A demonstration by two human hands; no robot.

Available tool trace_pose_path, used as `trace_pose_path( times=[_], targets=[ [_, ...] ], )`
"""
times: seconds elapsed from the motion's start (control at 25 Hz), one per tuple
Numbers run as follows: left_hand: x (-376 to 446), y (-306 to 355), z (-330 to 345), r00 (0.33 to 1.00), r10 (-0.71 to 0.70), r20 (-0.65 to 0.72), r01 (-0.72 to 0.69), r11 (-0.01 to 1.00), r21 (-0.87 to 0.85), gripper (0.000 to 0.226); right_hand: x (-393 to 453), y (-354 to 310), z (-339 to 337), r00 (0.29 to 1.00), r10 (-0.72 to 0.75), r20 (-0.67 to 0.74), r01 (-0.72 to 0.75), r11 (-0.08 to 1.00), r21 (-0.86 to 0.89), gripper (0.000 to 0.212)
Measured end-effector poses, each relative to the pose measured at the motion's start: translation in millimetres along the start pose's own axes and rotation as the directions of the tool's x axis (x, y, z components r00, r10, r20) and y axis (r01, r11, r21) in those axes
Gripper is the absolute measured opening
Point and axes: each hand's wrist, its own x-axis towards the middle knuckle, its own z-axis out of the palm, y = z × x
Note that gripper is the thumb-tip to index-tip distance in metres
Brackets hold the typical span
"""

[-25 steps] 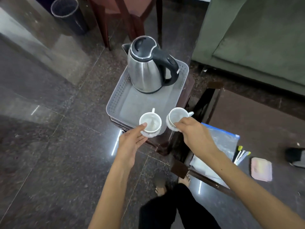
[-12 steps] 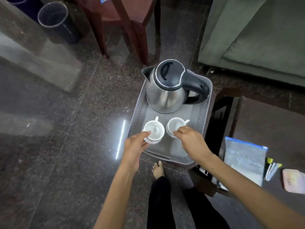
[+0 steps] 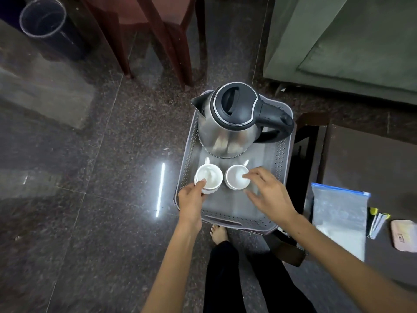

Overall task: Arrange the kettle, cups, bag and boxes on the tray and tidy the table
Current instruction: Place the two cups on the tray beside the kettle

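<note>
A grey perforated tray (image 3: 284, 154) carries a steel kettle (image 3: 228, 136) with a black lid and handle at its far end. Two white cups stand side by side on the tray in front of the kettle. My left hand (image 3: 190, 199) pinches the near rim of the left cup (image 3: 211, 176), thumb over the edge. My right hand (image 3: 270, 195) has its fingers spread, with only a fingertip at the rim of the right cup (image 3: 234, 178). On the dark table (image 3: 372, 159) to the right lie a clear zip bag (image 3: 338, 213), some sachets (image 3: 376, 222) and a pink box (image 3: 404, 236).
The tray rests on a dark wooden stand beside the table. A green sofa (image 3: 349, 41) is at the far right, red-brown chair legs (image 3: 158, 41) stand behind the tray, and a dark bin (image 3: 45, 26) is far left. My bare foot (image 3: 218, 233) is just below the tray.
Both cups went from the tray's near edge further in, close to the kettle, and now stand on the tray. My right hand has spread open off its cup.
</note>
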Motion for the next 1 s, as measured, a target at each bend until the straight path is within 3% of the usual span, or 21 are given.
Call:
trace_pose_path(
  times=[0.08,0.2,0.36,0.52,0.72,1.0],
  targets=[
    [1.1,-0.1,5.6,0.998,0.045,-0.036,-0.044,0.998,0.034,0.006,-5.5,-6.3,9.4,0.959,0.28,-0.038,-0.271,0.949,0.162,0.044],
    [7.1,-0.8,9.3,0.98,0.173,-0.101,-0.149,0.966,0.21,0.006,1.8,-17.1,21.4,0.853,0.521,-0.035,-0.482,0.81,0.334,0.033],
    [12.9,-5.2,8.8,0.877,0.468,-0.112,-0.285,0.692,0.663,0.018,11.5,-20.7,28.4,0.771,0.636,-0.028,-0.591,0.731,0.339,0.019],
    [11.5,-4.4,12.4,0.817,0.553,-0.164,-0.308,0.659,0.687,0.019,19.5,-18.3,26.4,0.771,0.636,-0.023,-0.588,0.726,0.357,0.015],
    [10.1,-8.5,16.7,0.826,0.509,-0.24,-0.28,0.742,0.609,0.019,27.1,-13.4,22.1,0.845,0.534,0.011,-0.519,0.816,0.253,0.023],
    [7.8,-8.5,21.5,0.829,0.493,-0.266,-0.304,0.794,0.526,0.015,30.1,-12.4,21.4,0.879,0.473,0.062,-0.476,0.862,0.173,0.026]
  ],
)
